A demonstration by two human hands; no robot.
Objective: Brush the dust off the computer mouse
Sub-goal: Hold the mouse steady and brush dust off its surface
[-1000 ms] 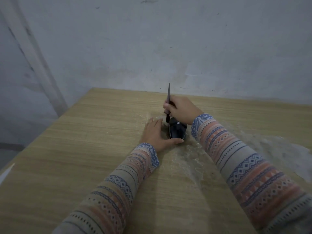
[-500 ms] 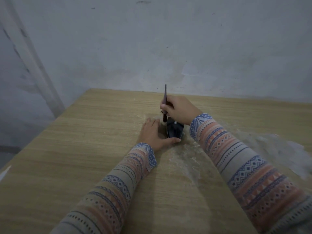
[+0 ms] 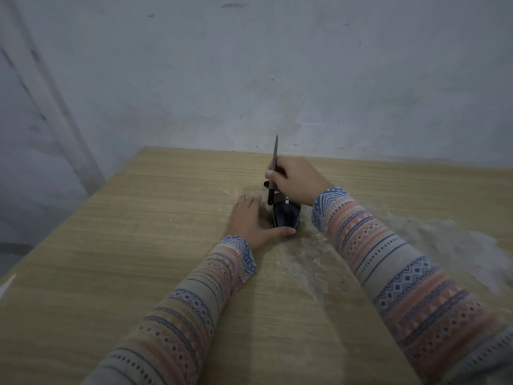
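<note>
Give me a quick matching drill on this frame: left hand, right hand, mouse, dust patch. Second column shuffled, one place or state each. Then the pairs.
Column 1
1. left hand
2. right hand
3. mouse
4. dust patch

Column 2
A. black, lying on the wooden table between the two hands
B. closed around the thin brush, handle pointing up
C. pale film spread on the table's right side
D. flat on the table, thumb curled round the mouse's near end

Pairs: 1-D, 2-B, 3-A, 4-C
</note>
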